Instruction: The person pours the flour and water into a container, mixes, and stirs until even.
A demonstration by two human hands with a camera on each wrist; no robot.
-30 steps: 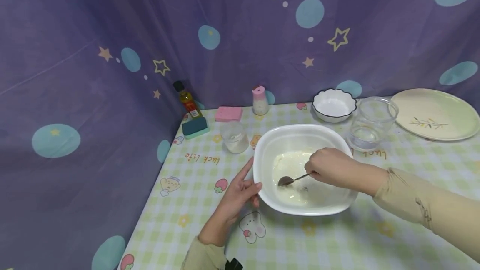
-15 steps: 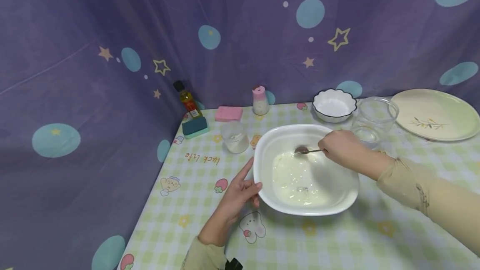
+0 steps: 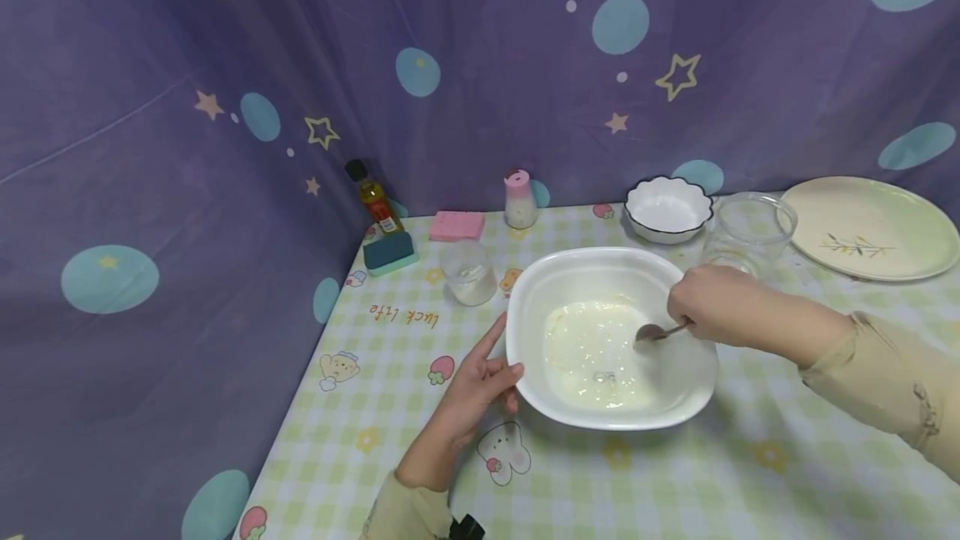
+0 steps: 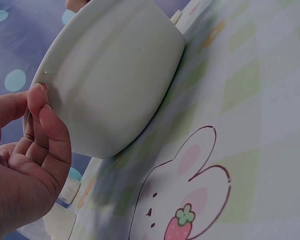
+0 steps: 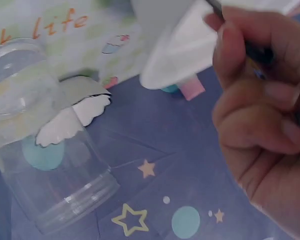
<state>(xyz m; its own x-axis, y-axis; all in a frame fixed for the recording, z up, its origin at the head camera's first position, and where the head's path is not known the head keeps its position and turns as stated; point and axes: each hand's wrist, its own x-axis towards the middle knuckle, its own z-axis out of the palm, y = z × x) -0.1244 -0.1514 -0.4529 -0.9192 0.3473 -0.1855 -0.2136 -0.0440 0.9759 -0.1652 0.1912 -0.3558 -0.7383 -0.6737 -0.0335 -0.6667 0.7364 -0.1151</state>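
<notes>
A white basin (image 3: 533, 290) stands on the table in the head view, with a thin, pale, wet mixture (image 3: 588, 348) spread over its bottom. My left hand (image 3: 474, 394) pinches the basin's left rim between thumb and fingers, as the left wrist view also shows. Over the right side of the basin, my right hand (image 3: 716, 302) grips a metal spoon (image 3: 649, 332) by its handle. The spoon's bowl is at the right edge of the mixture; whether it touches cannot be told. In the right wrist view the fingers curl round the dark handle (image 5: 257, 51).
Behind the right hand stands a clear plastic jar (image 3: 752, 227), near a scalloped white bowl (image 3: 667, 208) and an oval plate (image 3: 870, 232). To the left are a small clear cup (image 3: 469, 275), a pink-topped shaker (image 3: 520, 200), a pink sponge (image 3: 457, 226), a green sponge (image 3: 390, 253) and an oil bottle (image 3: 375, 200).
My right hand has carried the spoon from the mixture's left part up to the back, then to the right side of the basin. The left hand and basin have stayed in place.
</notes>
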